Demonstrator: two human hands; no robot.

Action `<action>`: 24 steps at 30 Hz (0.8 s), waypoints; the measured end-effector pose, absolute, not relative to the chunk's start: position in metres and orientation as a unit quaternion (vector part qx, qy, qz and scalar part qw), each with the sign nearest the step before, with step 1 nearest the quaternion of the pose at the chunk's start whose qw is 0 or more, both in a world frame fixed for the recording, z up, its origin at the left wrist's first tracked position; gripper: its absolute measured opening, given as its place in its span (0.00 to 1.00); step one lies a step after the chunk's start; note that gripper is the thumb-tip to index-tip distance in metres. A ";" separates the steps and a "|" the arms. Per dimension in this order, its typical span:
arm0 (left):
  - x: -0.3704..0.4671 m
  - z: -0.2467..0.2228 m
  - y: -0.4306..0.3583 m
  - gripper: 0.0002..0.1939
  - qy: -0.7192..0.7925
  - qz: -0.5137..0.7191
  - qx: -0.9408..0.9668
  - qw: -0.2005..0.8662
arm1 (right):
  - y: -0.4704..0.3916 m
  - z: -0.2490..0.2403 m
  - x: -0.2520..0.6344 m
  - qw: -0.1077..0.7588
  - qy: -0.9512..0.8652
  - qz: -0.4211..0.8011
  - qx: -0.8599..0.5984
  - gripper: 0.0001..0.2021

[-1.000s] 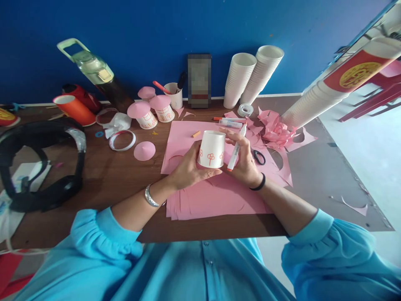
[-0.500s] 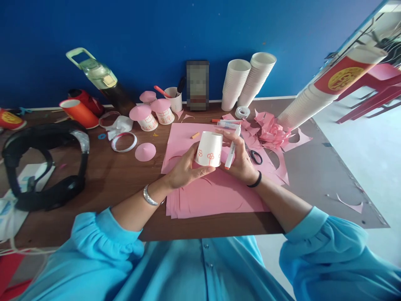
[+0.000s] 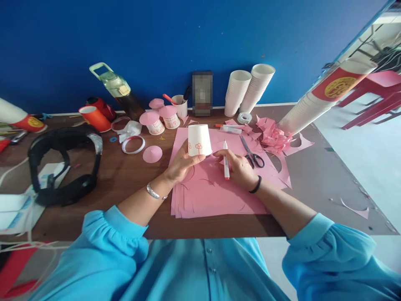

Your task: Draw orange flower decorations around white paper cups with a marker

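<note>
A white paper cup (image 3: 199,138), upside down, shows red flowers drawn along its lower part. My left hand (image 3: 181,166) is closed on it from the left and below. Between the fingers of my right hand (image 3: 240,170) is a white marker (image 3: 226,161) with an orange end pointing down, apart from the cup. Both hands are over a stack of pink paper sheets (image 3: 213,196). Black-handled scissors (image 3: 256,160) lie just beyond my right hand. To the left are a pink paper cone (image 3: 152,154) and several decorated cups with pink cone tops (image 3: 152,122).
Tall stacks of white cups (image 3: 237,92) stand by the blue wall, with a roll of tape (image 3: 244,118) in front. Pink scraps (image 3: 274,136) are heaped at right. A bottle (image 3: 120,90), an orange cup (image 3: 95,119) and a black headset (image 3: 64,196) occupy the left side.
The cup has moved left and up, away from my right hand. My right hand with the marker has shifted slightly down and left, uncovering the scissors. The view has shifted, showing more at the left.
</note>
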State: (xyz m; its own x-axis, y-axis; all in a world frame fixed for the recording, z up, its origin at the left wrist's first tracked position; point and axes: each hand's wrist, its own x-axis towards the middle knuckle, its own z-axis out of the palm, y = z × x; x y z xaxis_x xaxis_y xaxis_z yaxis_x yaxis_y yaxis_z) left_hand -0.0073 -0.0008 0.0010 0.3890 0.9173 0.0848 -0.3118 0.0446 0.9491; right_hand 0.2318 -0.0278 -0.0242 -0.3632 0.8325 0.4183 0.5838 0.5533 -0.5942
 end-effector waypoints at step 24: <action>0.005 0.016 0.009 0.25 0.249 0.336 0.530 0.737 | -0.038 0.033 0.211 0.598 -0.653 0.337 -0.319 0.10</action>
